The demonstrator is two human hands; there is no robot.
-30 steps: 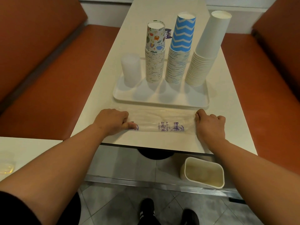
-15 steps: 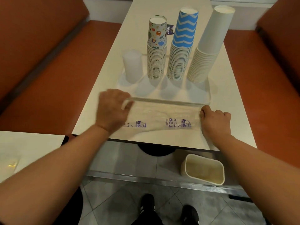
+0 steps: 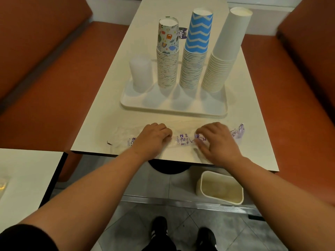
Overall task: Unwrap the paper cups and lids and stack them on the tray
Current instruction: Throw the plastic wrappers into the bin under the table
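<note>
On the white tray (image 3: 174,108) stand three upside-down cup stacks: a patterned one (image 3: 167,57), a blue zigzag one (image 3: 195,51) and a plain white one (image 3: 223,53). A stack of translucent lids (image 3: 141,74) sits at the tray's left end. An empty clear plastic wrapper (image 3: 183,140) with purple print lies flat near the table's front edge. My left hand (image 3: 154,137) rests on its middle with fingers curled onto the plastic. My right hand (image 3: 217,141) pinches the wrapper close by, its fingers bent over the print.
A cream bin (image 3: 220,187) stands on the floor under the table's front right corner. Orange benches (image 3: 45,84) flank the table (image 3: 253,134) on both sides. A second table (image 3: 27,176) is at the lower left. A small purple label (image 3: 182,33) lies behind the cups.
Both hands have moved inward from the wrapper's ends toward its middle, folding the plastic lengthwise into a narrower strip; its ends now stick out beyond both hands.
</note>
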